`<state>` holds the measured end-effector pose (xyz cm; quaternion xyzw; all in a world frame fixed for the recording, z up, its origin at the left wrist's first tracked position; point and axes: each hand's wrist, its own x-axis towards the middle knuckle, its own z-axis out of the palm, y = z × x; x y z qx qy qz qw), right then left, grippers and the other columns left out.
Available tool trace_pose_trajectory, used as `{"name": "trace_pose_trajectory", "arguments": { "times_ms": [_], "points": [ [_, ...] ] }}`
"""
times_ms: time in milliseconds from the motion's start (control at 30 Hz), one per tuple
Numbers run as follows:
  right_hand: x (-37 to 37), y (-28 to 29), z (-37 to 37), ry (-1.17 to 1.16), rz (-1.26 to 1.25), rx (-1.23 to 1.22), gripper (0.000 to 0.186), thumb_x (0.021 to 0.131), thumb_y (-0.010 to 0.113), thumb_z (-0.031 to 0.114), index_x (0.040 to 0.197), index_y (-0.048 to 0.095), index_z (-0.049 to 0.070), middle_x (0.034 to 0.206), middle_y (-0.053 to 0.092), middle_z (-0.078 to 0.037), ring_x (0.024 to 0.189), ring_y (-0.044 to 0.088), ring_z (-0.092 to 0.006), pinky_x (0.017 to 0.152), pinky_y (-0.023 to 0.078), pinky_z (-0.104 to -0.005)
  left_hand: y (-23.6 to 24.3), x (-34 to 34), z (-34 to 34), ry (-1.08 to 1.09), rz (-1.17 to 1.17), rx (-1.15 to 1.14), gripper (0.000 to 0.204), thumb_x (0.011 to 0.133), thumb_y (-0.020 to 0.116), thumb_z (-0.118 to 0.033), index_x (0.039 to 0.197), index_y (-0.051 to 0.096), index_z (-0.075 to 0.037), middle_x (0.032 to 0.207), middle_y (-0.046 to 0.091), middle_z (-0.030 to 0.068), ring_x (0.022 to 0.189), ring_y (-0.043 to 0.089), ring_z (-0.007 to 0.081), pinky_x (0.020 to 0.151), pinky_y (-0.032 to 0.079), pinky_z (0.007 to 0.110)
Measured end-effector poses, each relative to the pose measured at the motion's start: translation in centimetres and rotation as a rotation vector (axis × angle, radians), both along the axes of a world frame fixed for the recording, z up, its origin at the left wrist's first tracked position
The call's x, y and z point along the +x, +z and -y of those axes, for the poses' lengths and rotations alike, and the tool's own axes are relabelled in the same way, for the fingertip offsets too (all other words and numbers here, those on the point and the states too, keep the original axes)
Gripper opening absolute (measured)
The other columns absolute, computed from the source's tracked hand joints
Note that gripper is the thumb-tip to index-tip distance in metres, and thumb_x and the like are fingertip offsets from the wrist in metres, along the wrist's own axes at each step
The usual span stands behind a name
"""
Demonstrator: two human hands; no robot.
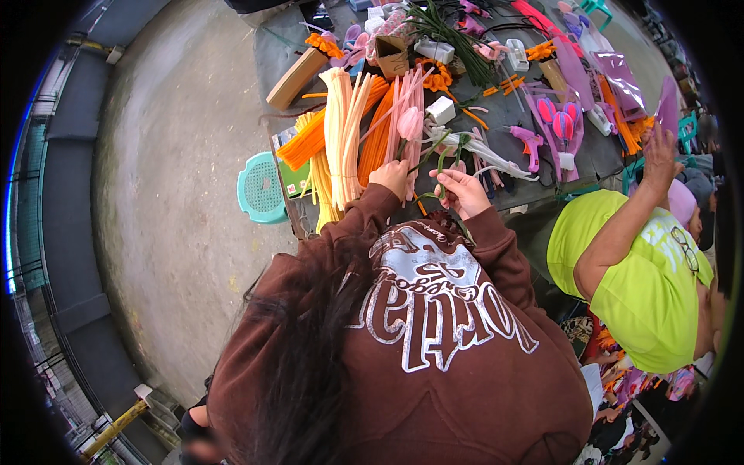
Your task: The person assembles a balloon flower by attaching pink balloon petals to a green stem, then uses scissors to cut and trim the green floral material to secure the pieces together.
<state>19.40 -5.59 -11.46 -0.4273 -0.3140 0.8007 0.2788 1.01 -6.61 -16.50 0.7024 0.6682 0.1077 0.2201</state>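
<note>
My left hand (pixel 390 178) is closed on the stem of a pink fuzzy-wire tulip (pixel 410 124), whose head stands above the fingers. To its right, my right hand (pixel 463 191) pinches a green pipe cleaner (pixel 441 164) bent into a curve. The fingers partly cover where the green pieces meet. Close by on the left lie bundles of pipe cleaners: cream (pixel 341 116), orange (pixel 375 132) and yellow (pixel 321 186). Pink pipe cleaners (pixel 415 89) lie just beyond my hands, and a white bundle (pixel 488 157) lies to the right.
A dark table (pixel 515 116) carries green stems (pixel 457 39), a pink glue gun (pixel 528 147), a cardboard box (pixel 391 56) and wrapped tulips (pixel 559 120). A teal stool (pixel 262 188) stands at the table's left. On my right sits a person in a lime shirt (pixel 620 271), one hand raised.
</note>
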Motion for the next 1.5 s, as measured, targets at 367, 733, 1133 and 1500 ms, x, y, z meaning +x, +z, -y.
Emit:
{"name": "trace_pose_trajectory", "arguments": {
  "times_ms": [367, 733, 1133, 1500],
  "points": [
    [-0.4, -0.2, 0.3, -0.189, -0.162, -0.123, 0.009, 0.084, 0.058, 0.015, 0.084, 0.057, 0.006, 0.070, 0.058, -0.002, 0.057, 0.054, -0.0086, 0.054, 0.043, -0.0194, 4.0, 1.1, 1.4, -0.075, 1.037, 0.102, 0.030, 0.075, 0.063, -0.005, 0.098, 0.044, -0.002, 0.089, 0.061, 0.0114, 0.084, 0.061, 0.0203, 0.071, 0.049, 0.030],
    [0.4, -1.3, 1.2, -0.125, -0.154, -0.219, 0.013, 0.083, 0.059, 0.018, 0.089, 0.059, 0.006, 0.070, 0.058, -0.001, 0.053, 0.052, -0.0076, 0.048, 0.042, -0.0184, 4.9, 0.1, 1.4, -0.214, 1.226, -0.099, 0.024, 0.069, 0.067, 0.004, 0.092, 0.062, 0.000, 0.084, 0.064, 0.0061, 0.077, 0.060, 0.0100, 0.069, 0.049, 0.022],
    [8.0, -8.1, -1.3, -0.094, 1.557, 0.713, 0.031, 0.068, 0.068, 0.014, 0.092, 0.050, 0.007, 0.090, 0.054, -0.012, 0.085, 0.053, -0.0334, 0.075, 0.043, -0.0408, 6.1, -2.2, 1.0, 0.014, 1.355, -0.099, 0.020, 0.080, 0.058, 0.000, 0.100, 0.059, 0.003, 0.089, 0.063, 0.0081, 0.084, 0.059, 0.0115, 0.075, 0.046, 0.022],
    [8.9, -5.5, -4.1, 0.284, 1.721, 0.375, 0.065, 0.060, 0.074, 0.031, 0.112, 0.041, 0.011, 0.108, 0.055, -0.012, 0.101, 0.053, -0.0278, 0.087, 0.035, -0.0432, 5.4, -2.2, 1.2, 0.045, 1.321, -0.063, 0.020, 0.079, 0.059, 0.002, 0.099, 0.059, 0.003, 0.087, 0.063, 0.0077, 0.082, 0.060, 0.0121, 0.075, 0.047, 0.022]
  ]
}}
